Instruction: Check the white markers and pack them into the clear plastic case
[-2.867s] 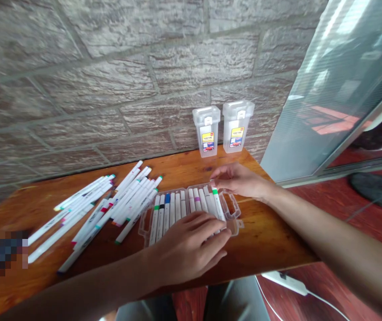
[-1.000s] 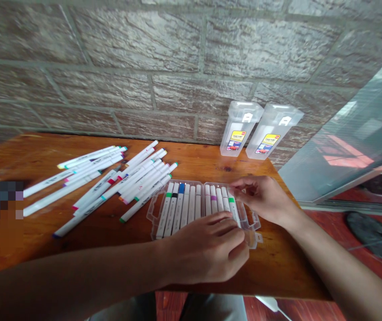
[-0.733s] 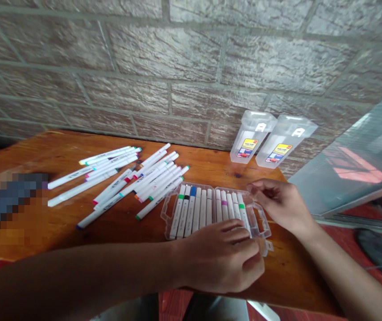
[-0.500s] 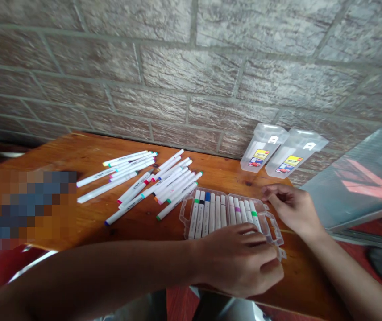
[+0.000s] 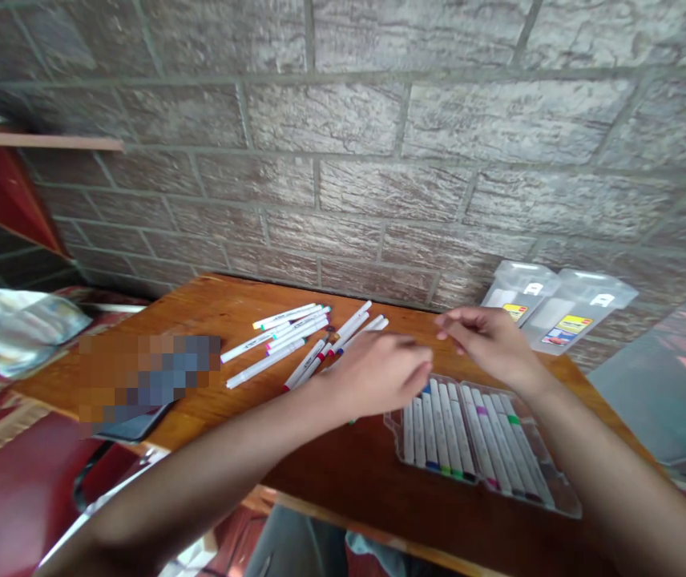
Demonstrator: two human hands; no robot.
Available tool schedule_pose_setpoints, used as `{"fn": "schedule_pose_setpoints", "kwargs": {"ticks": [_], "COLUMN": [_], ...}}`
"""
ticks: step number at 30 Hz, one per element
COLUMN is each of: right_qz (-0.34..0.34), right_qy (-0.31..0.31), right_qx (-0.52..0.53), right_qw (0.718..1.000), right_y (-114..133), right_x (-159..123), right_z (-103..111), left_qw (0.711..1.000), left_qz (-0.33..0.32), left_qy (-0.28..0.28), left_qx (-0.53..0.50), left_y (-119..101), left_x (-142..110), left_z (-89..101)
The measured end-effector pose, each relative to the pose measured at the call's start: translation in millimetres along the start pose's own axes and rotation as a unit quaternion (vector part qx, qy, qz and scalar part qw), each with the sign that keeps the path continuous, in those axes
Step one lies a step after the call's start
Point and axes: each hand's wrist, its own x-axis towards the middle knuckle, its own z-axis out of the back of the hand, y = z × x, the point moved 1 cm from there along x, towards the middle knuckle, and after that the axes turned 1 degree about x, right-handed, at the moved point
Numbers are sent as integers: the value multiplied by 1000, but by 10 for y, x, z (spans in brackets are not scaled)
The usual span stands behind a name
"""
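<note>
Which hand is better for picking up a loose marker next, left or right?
Probably the left. The left hand is right beside the loose markers, while the right hand is farther away, near the plastic case.
</note>
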Motion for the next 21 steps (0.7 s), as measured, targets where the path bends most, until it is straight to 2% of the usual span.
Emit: {"fn": "schedule_pose_setpoints", "kwargs": {"ticks": [3, 5, 7, 10, 15, 21], "right_qz": [-5, -13, -27, -49, -32, -3], "right_qy": [-10, -19, -35, -58, -47, -30], "right_qx": [26, 33, 33, 36, 10, -13], "right_qw": [1000, 999, 998, 996, 998, 999], "right_y": [-15, -78, -163, -290, -417, -437], "right_x": [-18, -61, -101, -133, -142, -158], "right_z": [-5, 26, 62, 82, 24, -36], "left_qw": [977, 963, 953, 938, 914, 892], "left_qz": [189, 238, 261, 283, 309, 332], "left_qy": [74, 89, 115, 158, 203, 240], "left_qx": [60, 87, 100, 121, 170, 193], "left_y": [445, 641, 741, 753, 685, 707], "left_x": [-266, -442, -578, -681, -684, -640], "left_z": [202, 253, 235, 149, 76, 72]}}
